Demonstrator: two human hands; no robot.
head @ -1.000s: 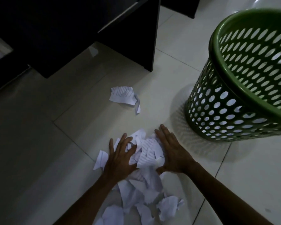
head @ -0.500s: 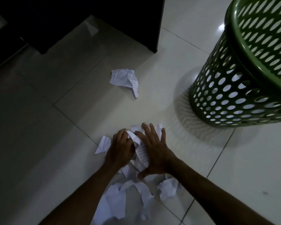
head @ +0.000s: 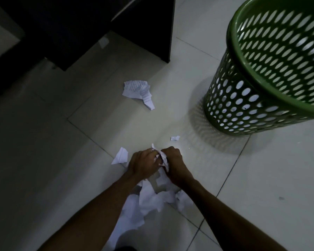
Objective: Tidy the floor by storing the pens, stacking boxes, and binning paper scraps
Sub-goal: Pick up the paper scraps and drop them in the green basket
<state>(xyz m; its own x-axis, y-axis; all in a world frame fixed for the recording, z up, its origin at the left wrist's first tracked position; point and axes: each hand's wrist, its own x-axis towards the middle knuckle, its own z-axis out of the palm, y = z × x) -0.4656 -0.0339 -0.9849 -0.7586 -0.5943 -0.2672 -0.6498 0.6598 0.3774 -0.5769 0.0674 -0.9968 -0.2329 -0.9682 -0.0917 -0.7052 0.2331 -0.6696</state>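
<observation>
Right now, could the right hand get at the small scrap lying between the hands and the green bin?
Likely yes: only bare floor lies between the right hand and the small scrap. But it and the left hand grip bunched paper.

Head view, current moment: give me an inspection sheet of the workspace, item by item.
Surface: pale tiled floor, grout lines visible, dimly lit.
Job's things: crumpled scrap bunch, gripped just above the floor; loose scrap pile on the floor under the forearms; lined scrap lying apart, farther out; small scrap near the bin's shadow; folded scrap left of the bunch; green perforated bin upright at right, contents cannot be told. Pens and boxes: nothing seen.
Clutter: nothing seen beyond the scraps.
Hands: left hand and right hand both curled round the scrap bunch.
Cables: nothing seen.
Surroundings: dark furniture at upper left.
</observation>
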